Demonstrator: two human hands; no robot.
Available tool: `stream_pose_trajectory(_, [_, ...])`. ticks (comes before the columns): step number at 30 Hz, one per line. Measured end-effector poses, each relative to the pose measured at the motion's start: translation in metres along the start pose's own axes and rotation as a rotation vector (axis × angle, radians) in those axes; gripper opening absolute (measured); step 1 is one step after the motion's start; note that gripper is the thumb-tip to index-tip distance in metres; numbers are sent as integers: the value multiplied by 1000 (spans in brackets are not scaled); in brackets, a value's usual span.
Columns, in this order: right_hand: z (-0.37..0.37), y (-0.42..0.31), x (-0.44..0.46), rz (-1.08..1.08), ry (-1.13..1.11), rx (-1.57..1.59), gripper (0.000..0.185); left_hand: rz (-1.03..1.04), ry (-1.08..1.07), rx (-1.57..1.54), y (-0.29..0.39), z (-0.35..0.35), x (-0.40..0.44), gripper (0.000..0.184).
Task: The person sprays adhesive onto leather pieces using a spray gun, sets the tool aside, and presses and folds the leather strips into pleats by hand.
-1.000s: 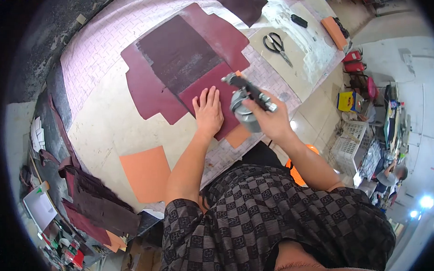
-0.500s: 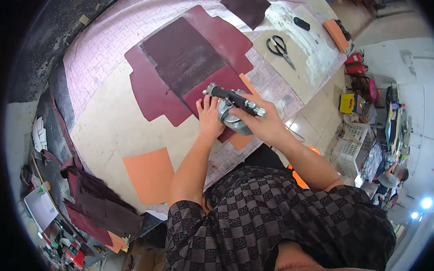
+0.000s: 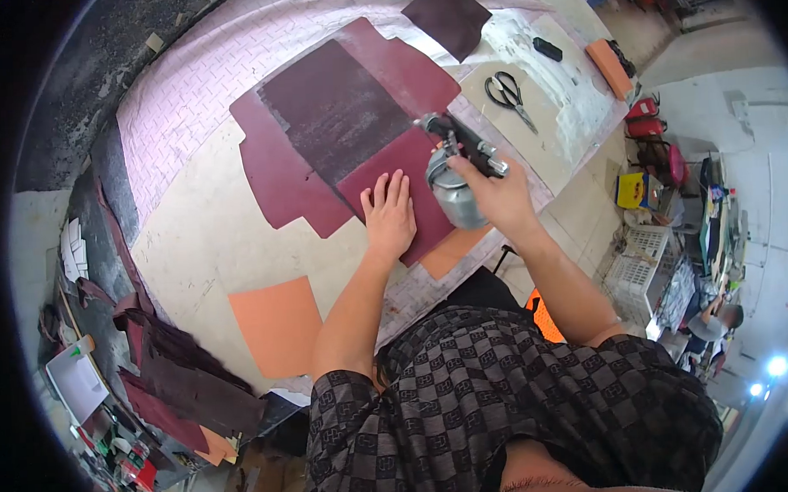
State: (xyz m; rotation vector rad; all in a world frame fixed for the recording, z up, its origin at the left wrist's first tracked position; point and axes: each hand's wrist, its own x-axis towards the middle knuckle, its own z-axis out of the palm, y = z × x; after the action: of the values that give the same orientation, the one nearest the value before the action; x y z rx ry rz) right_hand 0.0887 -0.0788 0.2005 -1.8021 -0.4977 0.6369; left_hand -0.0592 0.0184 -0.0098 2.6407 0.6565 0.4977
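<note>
My right hand [image 3: 500, 195] grips a spray gun [image 3: 458, 185] with a silver metal cup, held above the right edge of the maroon leather. My left hand [image 3: 389, 216] lies with fingers stretched out on the near maroon flap [image 3: 417, 212] of a large cut leather piece [image 3: 280, 176]. A dark, rough-looking panel [image 3: 335, 109] covers the middle of that piece. An orange sheet [image 3: 453, 253] shows partly from under the flap's near edge.
Black-handled scissors [image 3: 511, 100] lie on a board to the right, near a small black object [image 3: 548, 49]. A dark leather square [image 3: 448, 20] is at the back. Another orange sheet [image 3: 278, 328] rests front left, beside piled leather scraps [image 3: 186, 375]. A person [image 3: 712, 323] is far right.
My right hand has moved the spray gun to the right and slightly up, away from my left hand. My left hand has shifted slightly right and now shows flat on the maroon flap.
</note>
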Motion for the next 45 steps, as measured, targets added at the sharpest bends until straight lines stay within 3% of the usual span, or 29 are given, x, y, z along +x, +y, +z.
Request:
stream_pose_trajectory(2, [6, -2, -2, 9, -39, -13, 32, 6, -4, 8, -1, -2, -1, 50])
stream_pose_trajectory(4, [10, 3, -2, -164, -187, -83, 35, 14, -9, 14, 0, -5, 0, 50])
stream_pose_trajectory(6, [12, 2, -2, -117, -195, -112, 37, -2, -134, -39, 2, -8, 1, 51])
stream_pose_trajectory(8, [15, -10, -1, -82, -260, -110, 27, -2, -124, -42, 3, -11, 2, 51])
stream_pose_trajectory(14, [13, 0, 24, -35, 33, -13, 26, -24, -31, 16, 6, 8, 2, 50])
stream_pose_trajectory(18, [8, -11, 35, -39, 87, -80, 27, -10, -4, -20, 8, 6, 4, 48])
stream_pose_trajectory(23, [23, -16, 28, 18, -79, 5, 26, -16, -28, -3, 7, 1, 2, 49])
stream_pose_trajectory(25, [27, -15, 28, -9, -231, 39, 24, -22, -250, 14, 8, -6, 4, 48])
stream_pose_trajectory(28, [30, -28, 27, -11, -285, -27, 23, 29, -78, -71, 10, -3, 4, 48])
stream_pose_trajectory(32, [32, -11, 40, 23, -164, 114, 23, -22, -147, -12, 9, 7, 3, 48])
stream_pose_trajectory(35, [23, -12, 50, -95, -27, 22, 23, 5, 30, -45, 12, 10, 5, 47])
stream_pose_trajectory(39, [27, -18, 51, -82, -24, 12, 23, 2, 22, -42, 8, 6, 1, 46])
stream_pose_trajectory(42, [38, -28, 42, 21, -163, 56, 27, 6, -32, -35, 7, 4, 1, 44])
stream_pose_trajectory(45, [48, -31, 42, -17, -239, -17, 28, 27, -84, -56, 5, 0, 1, 39])
